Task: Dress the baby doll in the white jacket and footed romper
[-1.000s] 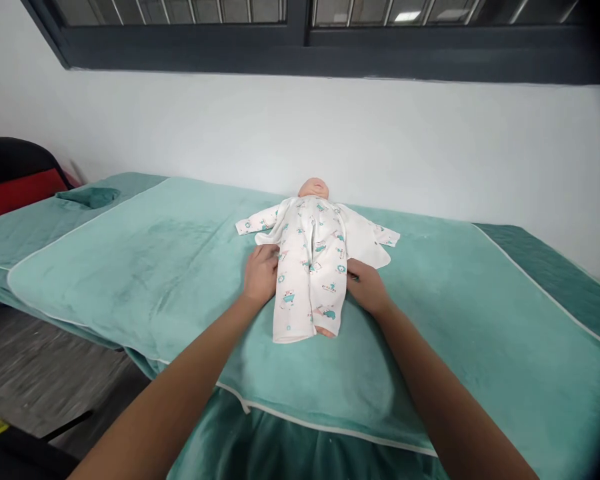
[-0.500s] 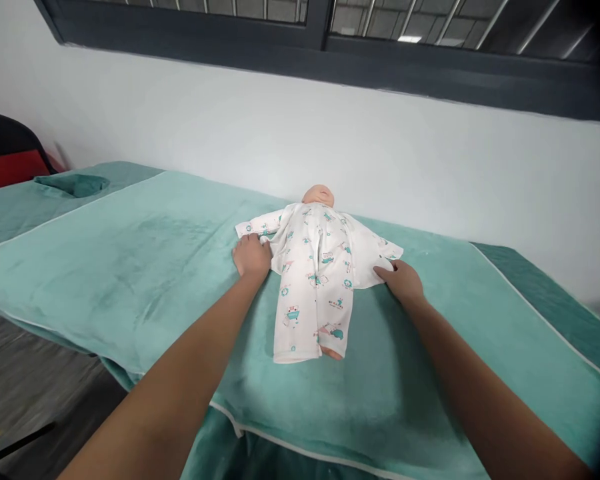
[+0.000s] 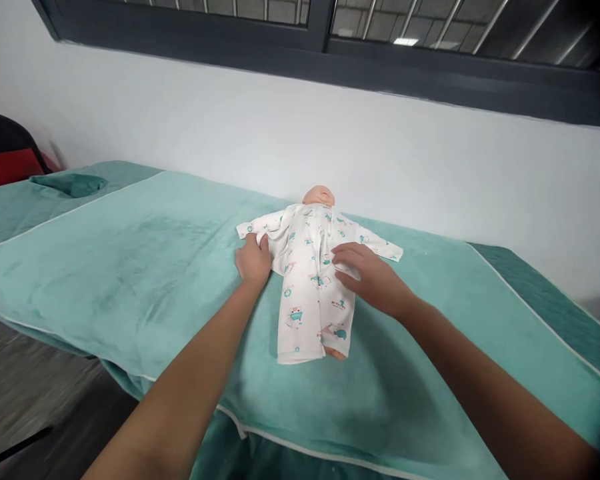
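Observation:
A baby doll (image 3: 319, 196) lies on its back on the teal blanket (image 3: 130, 267), dressed in a white printed romper (image 3: 310, 293). My left hand (image 3: 253, 259) grips the romper's edge under the doll's sleeve on the left side, fingers curled on the cloth. My right hand (image 3: 373, 278) rests on the doll's chest on the right side, fingers curved and pressing the romper's flap over the body. One bare doll foot (image 3: 334, 352) shows at the romper's lower end.
The blanket covers a long table against a white wall (image 3: 330, 133) under a dark window frame (image 3: 330, 47). A folded teal cloth (image 3: 70, 183) lies at the far left. A black and red chair (image 3: 5, 153) stands beyond it.
My right hand has moved left from the romper's outer right edge onto the doll's chest, folding the flap over. My left hand stays at the left side, now gripping the cloth.

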Tool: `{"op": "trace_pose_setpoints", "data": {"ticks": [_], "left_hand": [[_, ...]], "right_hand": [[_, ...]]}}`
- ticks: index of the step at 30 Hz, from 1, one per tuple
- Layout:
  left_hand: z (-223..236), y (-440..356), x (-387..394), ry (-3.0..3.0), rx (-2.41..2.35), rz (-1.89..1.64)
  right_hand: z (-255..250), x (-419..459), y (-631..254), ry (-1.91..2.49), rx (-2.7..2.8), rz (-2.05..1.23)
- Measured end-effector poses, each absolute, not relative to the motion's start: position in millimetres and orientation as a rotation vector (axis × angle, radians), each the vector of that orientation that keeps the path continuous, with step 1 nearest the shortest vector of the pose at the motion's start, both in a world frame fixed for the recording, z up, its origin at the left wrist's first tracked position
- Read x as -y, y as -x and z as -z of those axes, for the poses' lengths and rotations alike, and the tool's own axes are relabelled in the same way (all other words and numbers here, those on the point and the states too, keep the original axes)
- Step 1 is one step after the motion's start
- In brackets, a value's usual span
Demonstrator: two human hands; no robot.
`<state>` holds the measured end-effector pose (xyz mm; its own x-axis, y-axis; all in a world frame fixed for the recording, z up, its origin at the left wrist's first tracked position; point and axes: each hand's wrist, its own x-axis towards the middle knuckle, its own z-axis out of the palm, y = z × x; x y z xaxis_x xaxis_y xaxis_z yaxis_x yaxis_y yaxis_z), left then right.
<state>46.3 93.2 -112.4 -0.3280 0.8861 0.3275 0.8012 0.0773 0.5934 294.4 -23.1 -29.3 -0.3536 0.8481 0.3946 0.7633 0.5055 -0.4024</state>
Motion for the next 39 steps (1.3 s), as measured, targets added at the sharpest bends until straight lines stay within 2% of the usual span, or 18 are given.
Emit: {"op": "trace_pose_setpoints", "data": {"ticks": [3, 8, 13, 15, 17, 21, 26, 30, 35, 39], "left_hand": [[117, -45, -91, -1.667, -2.046, -1.302], [107, -49, -93, -1.577, -1.851, -1.516], [54, -65, -80, -1.569, -1.352, -1.781], [36, -73, -69, -1.774, -1.204, -1.715], [30, -82, -59, -2.100, -1.125, -1.541], [45, -94, -50, -2.689, -1.057, -1.197], [68, -98, -51, -2.851, -1.018, -0.988], [76, -98, -47, -2.623, -0.928, -1.155], [88, -77, -36, -2.347, -0.967, -1.545], [102, -51, -28, -2.255, -1.066, -1.425]], "right_hand": [[64, 35, -301, 1.453, 1.937, 0.002], [98, 42, -304, 1.492, 1.809, -0.161], [78, 36, -315, 1.352, 1.954, -0.517], [60, 23, -317, 1.317, 1.957, -0.608], [43, 0, -312, 1.343, 1.839, -0.558], [14, -62, -276, 1.436, 1.684, -0.359], [-7, -126, -227, 1.835, 2.098, -0.071], [-6, -143, -217, 2.043, 2.180, 0.006], [8, -145, -237, 1.862, 1.906, 0.024], [11, -144, -258, 1.760, 1.573, -0.031]]}}
